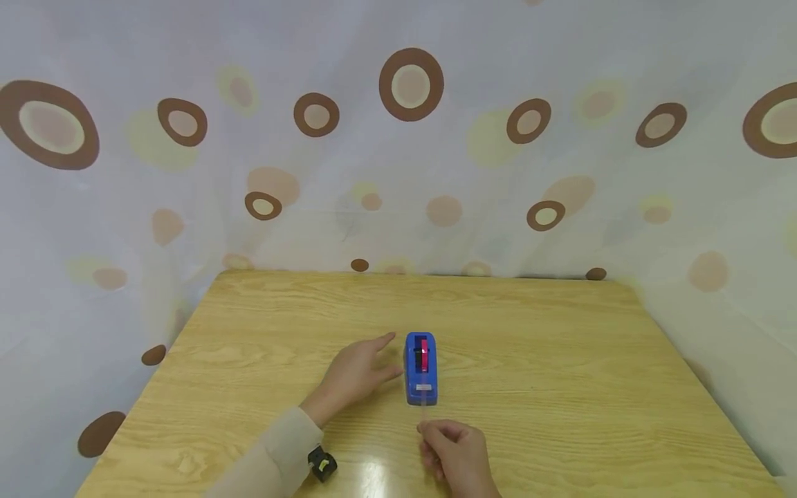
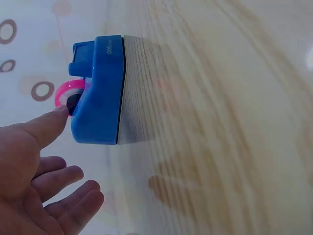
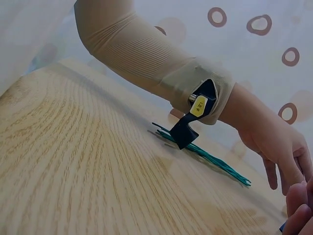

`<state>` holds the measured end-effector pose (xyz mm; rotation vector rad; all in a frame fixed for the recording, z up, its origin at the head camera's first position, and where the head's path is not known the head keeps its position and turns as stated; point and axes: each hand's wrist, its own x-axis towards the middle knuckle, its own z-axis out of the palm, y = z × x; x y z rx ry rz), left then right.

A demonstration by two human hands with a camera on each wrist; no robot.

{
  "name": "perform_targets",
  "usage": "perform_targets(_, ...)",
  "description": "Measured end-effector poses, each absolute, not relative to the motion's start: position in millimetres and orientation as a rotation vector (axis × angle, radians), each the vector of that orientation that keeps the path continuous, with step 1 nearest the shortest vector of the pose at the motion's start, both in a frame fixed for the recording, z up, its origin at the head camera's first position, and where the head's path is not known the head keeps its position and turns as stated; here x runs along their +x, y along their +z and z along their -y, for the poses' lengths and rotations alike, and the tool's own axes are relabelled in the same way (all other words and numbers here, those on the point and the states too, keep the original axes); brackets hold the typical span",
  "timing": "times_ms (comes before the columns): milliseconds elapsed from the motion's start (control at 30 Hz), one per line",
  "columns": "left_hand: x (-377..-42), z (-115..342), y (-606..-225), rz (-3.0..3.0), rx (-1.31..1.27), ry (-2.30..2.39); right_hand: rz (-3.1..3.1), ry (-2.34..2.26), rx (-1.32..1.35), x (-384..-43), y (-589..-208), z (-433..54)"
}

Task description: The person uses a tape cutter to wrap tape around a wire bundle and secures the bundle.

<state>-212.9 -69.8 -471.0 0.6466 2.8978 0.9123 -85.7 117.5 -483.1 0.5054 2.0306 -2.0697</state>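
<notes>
A blue tape dispenser [image 1: 411, 387] stands upright on the wooden table, with a pink-rimmed tape roll [image 1: 425, 355] in its well. From its front cutter a strip of clear tape [image 1: 424, 412] stretches toward me. My right hand [image 1: 461, 453] pinches the end of that strip between thumb and fingers. To the left of the dispenser is my left hand [image 1: 358, 370], fingers spread. In the left wrist view its thumb [image 2: 46, 128] overlaps the roll's black hub, while the other fingers stay loosely bent and hold nothing.
Behind the left forearm, a bundle of green ties [image 3: 215, 160] lies on the table [image 3: 98, 186], showing only in the right wrist view. A black wrist camera mount [image 1: 322, 463] is strapped at the left sleeve. Patterned curtain [image 1: 349, 159] encloses the table's back and sides.
</notes>
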Motion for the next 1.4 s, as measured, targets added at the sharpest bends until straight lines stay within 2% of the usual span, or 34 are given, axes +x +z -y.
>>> perform_targets(1400,-170.5,147.0,-454.2,-2.962,0.411,0.914,-1.948,-2.164,0.532,-87.0,-482.1,-115.1)
